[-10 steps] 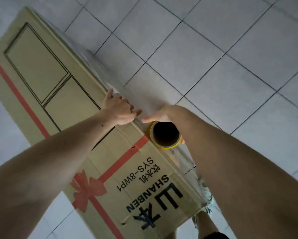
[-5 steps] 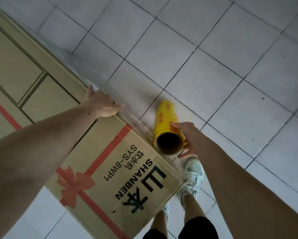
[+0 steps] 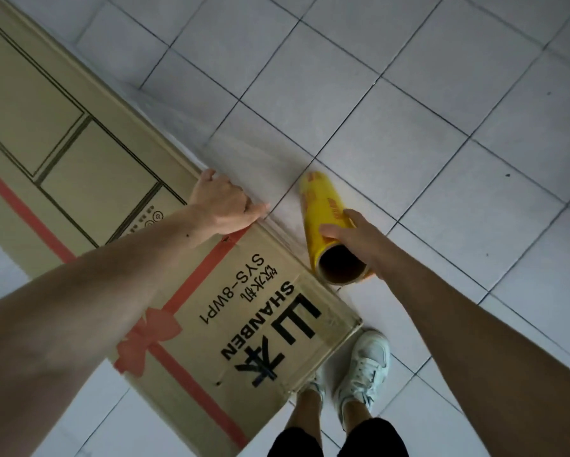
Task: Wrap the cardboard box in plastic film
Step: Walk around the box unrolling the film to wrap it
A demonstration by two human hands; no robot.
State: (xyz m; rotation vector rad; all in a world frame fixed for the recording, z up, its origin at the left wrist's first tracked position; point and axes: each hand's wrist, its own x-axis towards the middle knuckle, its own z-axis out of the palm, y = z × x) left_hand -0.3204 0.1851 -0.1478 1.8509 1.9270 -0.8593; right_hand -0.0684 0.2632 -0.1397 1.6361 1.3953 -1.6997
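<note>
Head-camera view, looking down at a pale tiled floor (image 3: 409, 110). Long cardboard box (image 3: 89, 166) running diagonally from the upper left of the frame to the lower centre, printed face up: red ribbon-and-bow graphic, black outlined panels, lettering "SHANBEN" and "SYS-8WP1". Left hand (image 3: 222, 206) at centre frame, resting on the box's right-hand top edge, fingers curled together over that edge, thumb pointing toward the roll; whether the hand pins film under it cannot be told. Right hand (image 3: 356, 240) just right of centre, fingers and thumb clamped around the near end of a yellow roll of plastic film (image 3: 326, 222), held off the box and just beside its right edge, open cardboard core facing the camera, far end tilted toward upper centre. Sheet of clear plastic film (image 3: 244, 166) stretched between the roll and the box's right side, faintly visible as a hazy band over the tiles, continuing toward the upper left along the box edge. White sneaker (image 3: 364, 367) at lower centre, just beside the box's near corner; second foot partly hidden behind that corner. Black shorts (image 3: 339, 440) at the bottom edge.
</note>
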